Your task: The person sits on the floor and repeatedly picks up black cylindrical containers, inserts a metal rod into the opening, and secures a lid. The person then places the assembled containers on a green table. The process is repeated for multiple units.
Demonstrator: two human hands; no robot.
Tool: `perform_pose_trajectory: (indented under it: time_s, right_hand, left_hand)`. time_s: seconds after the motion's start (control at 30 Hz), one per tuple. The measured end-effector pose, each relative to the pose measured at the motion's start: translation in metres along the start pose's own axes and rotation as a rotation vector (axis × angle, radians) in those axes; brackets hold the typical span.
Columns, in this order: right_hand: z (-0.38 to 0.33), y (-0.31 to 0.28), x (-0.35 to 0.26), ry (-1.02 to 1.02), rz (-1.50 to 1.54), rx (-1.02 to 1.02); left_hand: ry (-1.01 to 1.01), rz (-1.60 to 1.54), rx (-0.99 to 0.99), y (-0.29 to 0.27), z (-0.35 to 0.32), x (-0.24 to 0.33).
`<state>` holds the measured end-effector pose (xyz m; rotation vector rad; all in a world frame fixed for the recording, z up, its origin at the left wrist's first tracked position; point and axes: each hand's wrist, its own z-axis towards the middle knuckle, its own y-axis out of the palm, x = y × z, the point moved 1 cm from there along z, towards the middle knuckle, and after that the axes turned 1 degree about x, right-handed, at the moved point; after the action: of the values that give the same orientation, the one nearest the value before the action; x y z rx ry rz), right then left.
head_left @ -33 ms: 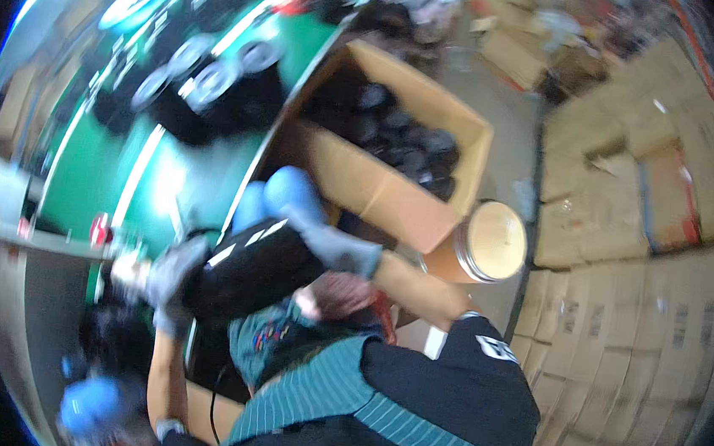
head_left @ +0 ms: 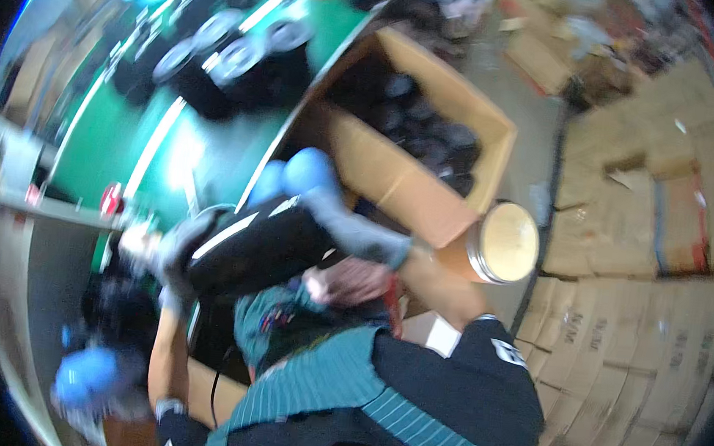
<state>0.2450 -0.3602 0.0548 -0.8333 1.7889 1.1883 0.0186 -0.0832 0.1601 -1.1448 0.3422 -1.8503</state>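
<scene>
Stacked cartons line the right side of the cluttered room, and a green desk runs along the left. Gloved in grey, the left hand grips the lower-left end of a black cylinder, which is held tilted in front of the body, near the desk's edge. Across its upper-right end, the right hand is closed on it too, though blur hides the separate fingers. Just beyond is an open cardboard box with dark round pieces inside. Beside its near right corner stands a pale-topped drum. Farther off, black rolls with shiny ends stand grouped on the desk.
</scene>
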Motion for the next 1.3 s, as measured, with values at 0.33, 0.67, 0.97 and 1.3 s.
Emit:
perform_pose_trajectory:
  time_s: [0.33, 0.67, 0.97, 1.3]
  right_hand:
    - [0.013, 0.085, -0.079, -0.408, -0.205, 0.041]
    - [-0.002, 0.11, -0.103, -0.692, -0.69, -0.001]
    - [-0.019, 0.09, -0.063, -0.348, -0.353, 0.1]
    - [-0.012, 0.006, -0.044, -0.262, -0.215, 0.183]
  left_hand:
    - [-0.278, -0.123, 0.092, -0.01, -0.015, 0.025]
    - [-0.559, -0.652, 0.14, 0.011, -0.038, 0.003]
    - [0.031, 0.092, -0.124, -0.028, 0.02, 0.043]
    - [-0.115, -0.04, -0.149, 0.004, 0.053, 0.067]
